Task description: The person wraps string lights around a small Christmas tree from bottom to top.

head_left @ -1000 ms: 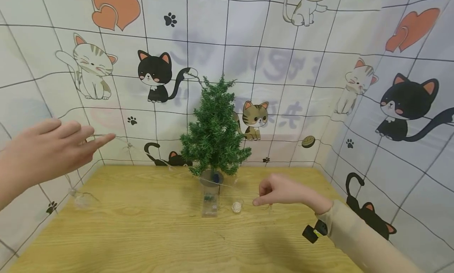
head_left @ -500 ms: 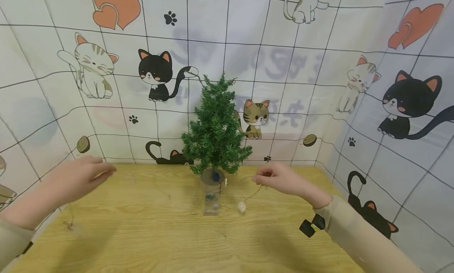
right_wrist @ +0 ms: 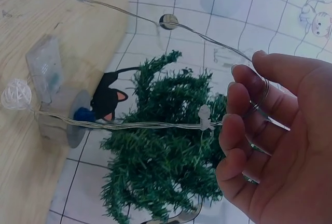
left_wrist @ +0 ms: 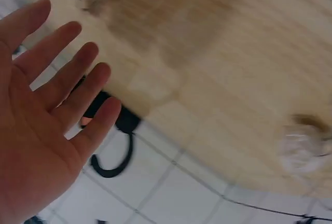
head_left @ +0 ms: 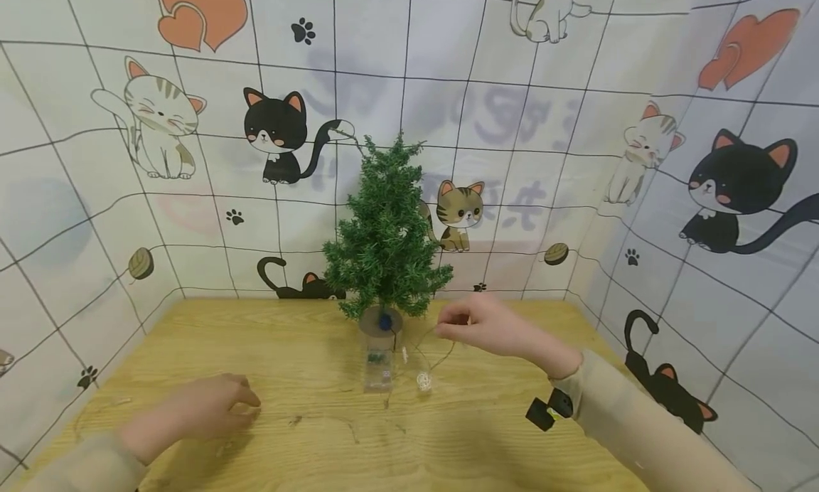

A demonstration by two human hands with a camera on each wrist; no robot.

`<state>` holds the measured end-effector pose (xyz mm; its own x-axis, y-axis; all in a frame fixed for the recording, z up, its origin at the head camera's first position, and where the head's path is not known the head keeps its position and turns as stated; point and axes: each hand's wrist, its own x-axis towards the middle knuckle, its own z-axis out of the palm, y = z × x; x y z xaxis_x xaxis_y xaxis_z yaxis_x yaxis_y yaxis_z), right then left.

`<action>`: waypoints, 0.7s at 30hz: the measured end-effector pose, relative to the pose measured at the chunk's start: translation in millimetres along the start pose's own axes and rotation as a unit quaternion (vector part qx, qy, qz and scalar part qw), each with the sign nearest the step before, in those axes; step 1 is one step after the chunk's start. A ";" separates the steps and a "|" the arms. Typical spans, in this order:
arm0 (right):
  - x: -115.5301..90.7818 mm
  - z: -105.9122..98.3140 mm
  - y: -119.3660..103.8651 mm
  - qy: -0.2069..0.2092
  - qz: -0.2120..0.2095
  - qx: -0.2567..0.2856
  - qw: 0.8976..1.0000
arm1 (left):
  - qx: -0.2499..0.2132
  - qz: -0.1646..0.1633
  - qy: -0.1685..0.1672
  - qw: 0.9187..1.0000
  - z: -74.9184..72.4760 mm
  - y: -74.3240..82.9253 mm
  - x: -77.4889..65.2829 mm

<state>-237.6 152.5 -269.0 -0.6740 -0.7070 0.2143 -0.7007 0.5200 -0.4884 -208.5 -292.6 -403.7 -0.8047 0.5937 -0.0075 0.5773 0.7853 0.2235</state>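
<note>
My right hand (head_left: 486, 325) is raised over the table to the right of the small green tree (head_left: 387, 236). It pinches a thin string-light wire (right_wrist: 129, 125) between thumb and curled fingers, and the wire loops through them in the right wrist view. A white woven ball (head_left: 424, 381) hangs on the wire, at or just above the tabletop. A small white ornament (right_wrist: 205, 117) also sits along the wire. My left hand (head_left: 214, 407) is low over the table at the left. Its fingers (left_wrist: 78, 79) are spread and hold nothing; faint wire lies around it.
At the foot of the tree is its grey round base (right_wrist: 80, 117). A clear plastic box (head_left: 378, 378) stands in front of it. A blurred whitish ball (left_wrist: 302, 149) lies on the wooden table (head_left: 288, 350). Cat-print cloth (head_left: 512, 65) hangs behind and at both sides.
My left hand has come down from the upper left to the tabletop and let go of the wire. My right hand has risen and shifted slightly left with the wire.
</note>
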 end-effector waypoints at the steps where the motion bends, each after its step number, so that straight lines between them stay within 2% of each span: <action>1: 0.9 -0.1 -2.5 0.001 -0.005 -0.001 1.000 | 0.002 0.002 0.002 1.000 -2.7 8.7 4.3; 3: 3.2 -1.1 -7.8 0.004 -0.021 -0.002 1.000 | -0.015 0.016 0.008 1.000 -10.8 28.7 14.6; 4: 4.9 -1.7 -10.9 0.006 -0.032 0.000 0.999 | -0.039 0.023 0.008 0.999 -15.5 39.7 20.1; 6: 9.2 -3.0 -17.2 0.008 -0.043 0.005 0.999 | -0.106 0.033 -0.001 0.994 -24.1 62.6 29.9; 7: 11.5 -4.2 -21.0 0.009 -0.046 0.007 0.999 | -0.144 0.041 -0.007 0.989 -27.1 72.8 34.5; 10: 18.8 -7.8 -31.3 0.009 -0.055 0.001 0.998 | -0.235 0.066 -0.017 0.970 -31.0 98.5 45.2; 13: 25.5 -12.6 -39.9 0.010 -0.060 -0.004 0.998 | -0.309 0.081 -0.024 0.947 -28.1 112.4 55.5; 17: 33.6 -19.7 -48.4 0.017 -0.074 -0.006 0.997 | -0.390 0.086 -0.037 0.916 -24.8 120.0 63.4; 21: 39.8 -26.1 -53.1 0.029 -0.073 -0.008 0.997 | -0.456 0.078 -0.052 0.885 -29.6 121.0 59.7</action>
<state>-233.3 109.2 -212.4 -0.5763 -0.7473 0.3306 -0.7957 0.4210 -0.4355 -190.8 -167.4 -348.2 -0.6809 0.7323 0.0129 0.2888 0.2522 0.9236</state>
